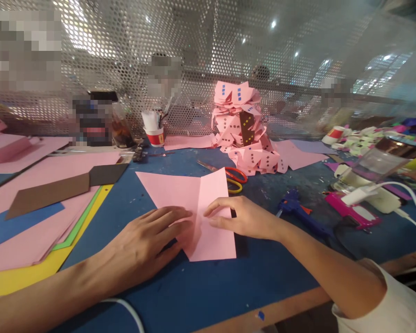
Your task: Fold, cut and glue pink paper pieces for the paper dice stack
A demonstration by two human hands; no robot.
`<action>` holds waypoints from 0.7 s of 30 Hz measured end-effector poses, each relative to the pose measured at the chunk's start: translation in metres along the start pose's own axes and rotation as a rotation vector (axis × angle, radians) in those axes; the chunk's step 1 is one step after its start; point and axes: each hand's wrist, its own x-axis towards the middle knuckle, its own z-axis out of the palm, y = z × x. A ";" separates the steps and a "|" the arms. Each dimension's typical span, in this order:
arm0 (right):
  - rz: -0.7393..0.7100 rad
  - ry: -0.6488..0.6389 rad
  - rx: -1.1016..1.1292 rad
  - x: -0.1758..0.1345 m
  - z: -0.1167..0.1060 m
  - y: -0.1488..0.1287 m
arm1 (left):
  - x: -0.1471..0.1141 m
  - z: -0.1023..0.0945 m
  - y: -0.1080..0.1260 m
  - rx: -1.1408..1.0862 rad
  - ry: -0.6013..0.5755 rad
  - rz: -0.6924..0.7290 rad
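Observation:
A pink sheet of paper [175, 189] lies in front of me on the blue tabletop, with a crease running down it. The flap right of the crease [215, 245] looks slightly raised. My left hand [152, 236] rests flat on the left part, fingers stretched toward the crease. On the flap, the thumb and index finger of my right hand [239, 217] touch the paper with a gap between them; its other fingers are hidden. Just beyond the sheet lie scissors [236, 175] with red and yellow handles.
A heap of folded pink paper pieces with small coloured squares [242, 125] stands at the back. Coloured sheets [83, 199] are stacked at left. At right are a blue glue gun [301, 212], a magenta device [351, 210] and white cables. A paper cup [155, 136] holds tools.

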 end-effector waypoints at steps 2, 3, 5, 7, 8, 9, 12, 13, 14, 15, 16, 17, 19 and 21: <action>0.017 -0.047 -0.022 -0.001 -0.002 -0.003 | 0.001 -0.002 0.002 -0.059 -0.005 0.042; 0.031 -0.067 -0.039 -0.002 -0.003 -0.005 | 0.001 -0.003 0.003 -0.090 -0.022 0.061; 0.042 -0.110 -0.062 -0.003 -0.005 -0.007 | 0.002 -0.004 0.005 -0.129 -0.057 0.075; 0.027 -0.144 -0.068 -0.004 -0.006 -0.009 | 0.003 -0.005 0.006 -0.133 -0.073 0.061; 0.019 -0.154 -0.071 -0.005 -0.006 -0.009 | 0.004 -0.005 0.006 -0.131 -0.074 0.055; 0.014 -0.159 -0.075 -0.005 -0.006 -0.009 | 0.004 -0.005 0.006 -0.129 -0.074 0.051; 0.009 -0.164 -0.089 -0.006 -0.005 -0.008 | 0.004 -0.005 0.006 -0.127 -0.064 0.053; 0.007 -0.167 -0.091 -0.005 -0.005 -0.008 | 0.005 -0.005 0.006 -0.127 -0.060 0.052; 0.004 -0.171 -0.092 -0.005 -0.005 -0.008 | 0.004 -0.005 0.006 -0.128 -0.057 0.052; 0.003 -0.175 -0.093 -0.005 -0.005 -0.008 | 0.004 -0.005 0.006 -0.128 -0.057 0.051; 0.001 -0.177 -0.092 -0.005 -0.005 -0.008 | 0.004 -0.005 0.006 -0.128 -0.058 0.049; -0.001 -0.179 -0.091 -0.005 -0.005 -0.008 | 0.004 -0.005 0.006 -0.128 -0.061 0.046; -0.008 -0.181 -0.089 -0.005 -0.005 -0.008 | 0.004 -0.005 0.006 -0.131 -0.070 0.041; -0.012 -0.183 -0.090 -0.005 -0.006 -0.008 | 0.004 -0.004 0.006 -0.134 -0.075 0.037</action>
